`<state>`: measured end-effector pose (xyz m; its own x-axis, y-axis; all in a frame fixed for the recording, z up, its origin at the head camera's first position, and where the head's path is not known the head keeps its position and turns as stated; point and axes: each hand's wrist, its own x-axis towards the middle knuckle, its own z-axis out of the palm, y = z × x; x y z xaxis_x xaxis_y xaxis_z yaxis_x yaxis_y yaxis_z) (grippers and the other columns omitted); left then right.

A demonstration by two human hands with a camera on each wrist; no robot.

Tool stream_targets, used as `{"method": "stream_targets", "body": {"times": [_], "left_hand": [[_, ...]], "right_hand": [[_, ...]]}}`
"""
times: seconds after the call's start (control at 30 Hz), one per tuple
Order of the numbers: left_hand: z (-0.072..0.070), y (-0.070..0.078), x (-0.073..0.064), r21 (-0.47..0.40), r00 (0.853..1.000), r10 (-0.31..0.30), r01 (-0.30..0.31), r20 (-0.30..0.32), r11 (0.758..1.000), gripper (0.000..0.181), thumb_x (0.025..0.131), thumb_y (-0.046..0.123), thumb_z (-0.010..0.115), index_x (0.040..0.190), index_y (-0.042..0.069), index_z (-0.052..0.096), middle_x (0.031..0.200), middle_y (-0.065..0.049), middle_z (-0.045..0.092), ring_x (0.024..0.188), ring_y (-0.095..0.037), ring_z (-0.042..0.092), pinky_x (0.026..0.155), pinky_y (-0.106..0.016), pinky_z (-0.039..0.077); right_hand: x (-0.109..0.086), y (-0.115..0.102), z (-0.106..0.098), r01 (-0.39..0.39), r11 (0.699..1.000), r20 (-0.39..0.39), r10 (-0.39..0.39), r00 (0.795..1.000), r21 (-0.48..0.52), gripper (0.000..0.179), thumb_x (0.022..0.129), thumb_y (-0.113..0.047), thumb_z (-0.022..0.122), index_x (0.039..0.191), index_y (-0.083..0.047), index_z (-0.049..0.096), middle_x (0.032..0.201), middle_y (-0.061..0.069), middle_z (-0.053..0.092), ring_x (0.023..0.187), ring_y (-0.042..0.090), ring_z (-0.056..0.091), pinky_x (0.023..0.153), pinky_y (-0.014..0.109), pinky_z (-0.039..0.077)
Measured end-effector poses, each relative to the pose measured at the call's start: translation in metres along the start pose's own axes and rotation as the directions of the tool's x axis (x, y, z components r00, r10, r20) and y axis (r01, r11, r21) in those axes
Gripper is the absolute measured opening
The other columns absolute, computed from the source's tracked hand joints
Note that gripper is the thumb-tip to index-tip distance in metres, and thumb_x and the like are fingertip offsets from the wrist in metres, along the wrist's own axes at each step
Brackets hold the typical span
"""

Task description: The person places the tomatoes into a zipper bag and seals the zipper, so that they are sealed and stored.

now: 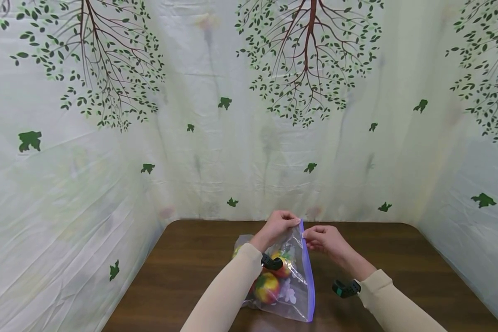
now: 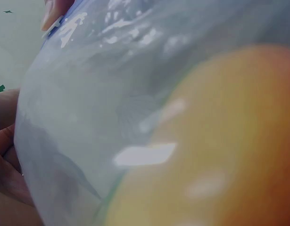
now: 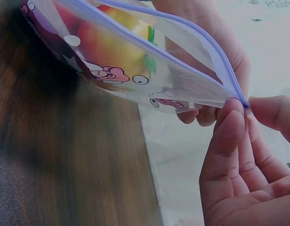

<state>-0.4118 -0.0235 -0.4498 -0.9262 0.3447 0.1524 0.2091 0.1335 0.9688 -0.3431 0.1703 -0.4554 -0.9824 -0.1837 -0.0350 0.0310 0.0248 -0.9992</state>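
Observation:
A clear zip bag (image 1: 296,299) with a purple zip strip (image 1: 309,286) stands on its side over the table, several red and yellow round fruits (image 1: 267,287) inside. My left hand (image 1: 277,227) pinches its far upper corner. Just below, the right hand (image 1: 324,239) pinches the strip's end between thumb and finger. In the right wrist view the two zip edges (image 3: 201,30) spread apart and meet at the right hand's fingertips (image 3: 232,125). Cartoon prints (image 3: 109,74) show on the bag's wall. One blurred orange-yellow fruit (image 2: 229,141) fills much of the left wrist view behind the plastic.
The dark brown wooden table (image 1: 182,276) has rounded far corners. Pale fabric walls (image 1: 199,184) with printed trees and green leaves enclose it at the back and both sides. Black wrist straps (image 1: 346,288) sit on both arms over cream sleeves.

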Motion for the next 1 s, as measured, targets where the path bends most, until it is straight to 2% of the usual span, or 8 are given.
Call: {"method": "stream_targets", "body": {"times": [0.2, 0.4, 0.53, 0.87, 1.0], "left_hand": [[0.001, 0.0, -0.001, 0.0, 1.0, 0.003, -0.003, 0.002, 1.0, 0.015, 0.091, 0.015, 0.075, 0.093, 0.0, 0.076, 0.082, 0.001, 0.068, 0.071, -0.01, 0.053, 0.063, -0.022, 0.043], [0.001, 0.002, -0.002, 0.001, 1.0, 0.022, -0.022, -0.004, 1.0, 0.017, 0.09, 0.014, 0.076, 0.095, -0.003, 0.075, 0.083, 0.001, 0.068, 0.073, -0.01, 0.054, 0.064, -0.022, 0.043], [0.001, 0.002, -0.002, 0.005, 1.0, 0.022, -0.022, -0.003, 1.0, 0.019, 0.091, 0.012, 0.074, 0.096, -0.006, 0.074, 0.083, -0.001, 0.068, 0.073, -0.012, 0.053, 0.064, -0.024, 0.042], [-0.002, 0.0, 0.001, 0.019, 1.0, 0.028, -0.028, 0.001, 0.999, 0.016, 0.09, 0.015, 0.076, 0.09, 0.0, 0.076, 0.082, 0.001, 0.068, 0.073, -0.01, 0.054, 0.064, -0.024, 0.043], [-0.003, 0.0, 0.001, 0.021, 1.0, 0.029, -0.029, 0.002, 0.999, 0.015, 0.09, 0.016, 0.076, 0.09, 0.001, 0.076, 0.08, 0.003, 0.067, 0.072, -0.01, 0.054, 0.063, -0.024, 0.044]], "right_hand": [[-0.003, 0.003, 0.0, 0.008, 1.0, 0.01, -0.008, 1.0, -0.002, 0.027, 0.093, -0.021, 0.074, 0.101, 0.004, 0.073, 0.087, 0.01, 0.072, 0.072, 0.019, 0.068, 0.076, 0.038, 0.06], [-0.006, 0.004, 0.001, 0.001, 1.0, -0.006, -0.001, 1.0, -0.013, 0.028, 0.093, -0.023, 0.074, 0.101, 0.003, 0.073, 0.088, 0.012, 0.073, 0.074, 0.022, 0.069, 0.079, 0.041, 0.06], [-0.009, 0.005, 0.003, 0.013, 1.0, 0.007, -0.013, 1.0, -0.003, 0.028, 0.093, -0.022, 0.075, 0.1, 0.004, 0.072, 0.086, 0.01, 0.072, 0.073, 0.02, 0.068, 0.075, 0.036, 0.06], [-0.019, 0.003, 0.006, 0.037, 0.999, 0.044, -0.039, 0.998, 0.037, 0.026, 0.094, -0.017, 0.073, 0.103, 0.008, 0.071, 0.083, 0.007, 0.071, 0.07, 0.016, 0.066, 0.068, 0.029, 0.059], [-0.021, 0.004, 0.007, 0.037, 0.999, 0.055, -0.039, 0.998, 0.036, 0.027, 0.094, -0.017, 0.073, 0.104, 0.008, 0.07, 0.083, 0.008, 0.071, 0.07, 0.016, 0.066, 0.071, 0.032, 0.059]]}}
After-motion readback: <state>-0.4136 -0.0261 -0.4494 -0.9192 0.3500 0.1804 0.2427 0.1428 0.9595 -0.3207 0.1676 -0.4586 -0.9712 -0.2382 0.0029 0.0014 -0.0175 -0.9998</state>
